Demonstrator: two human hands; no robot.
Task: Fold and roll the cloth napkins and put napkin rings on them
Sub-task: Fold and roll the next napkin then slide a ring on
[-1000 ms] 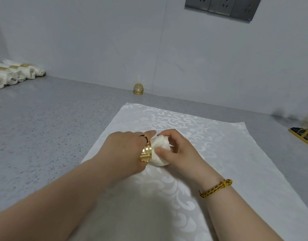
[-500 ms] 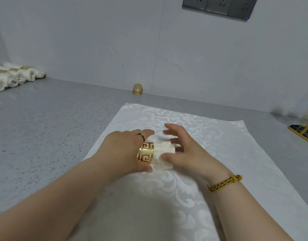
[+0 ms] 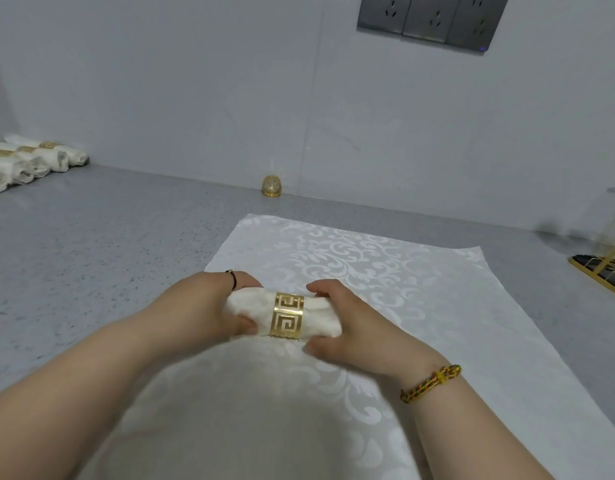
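A rolled white napkin (image 3: 252, 308) lies crosswise over the patterned white cloth (image 3: 385, 271), with a gold cut-out napkin ring (image 3: 287, 315) around its middle. My left hand (image 3: 209, 306) grips the roll's left end, thumb in front and fingers behind. The right end is held the same way by my right hand (image 3: 354, 327). Both ends of the roll are partly hidden by my fingers.
Several finished rolled napkins with gold rings (image 3: 25, 161) lie at the far left by the wall. A spare gold ring (image 3: 272, 186) stands against the wall. A gold wire holder (image 3: 604, 268) sits at the right edge on the grey counter (image 3: 91, 244).
The ring has slid from the roll's end to its middle. The roll has turned crosswise, and my hands have moved apart to grip its two ends.
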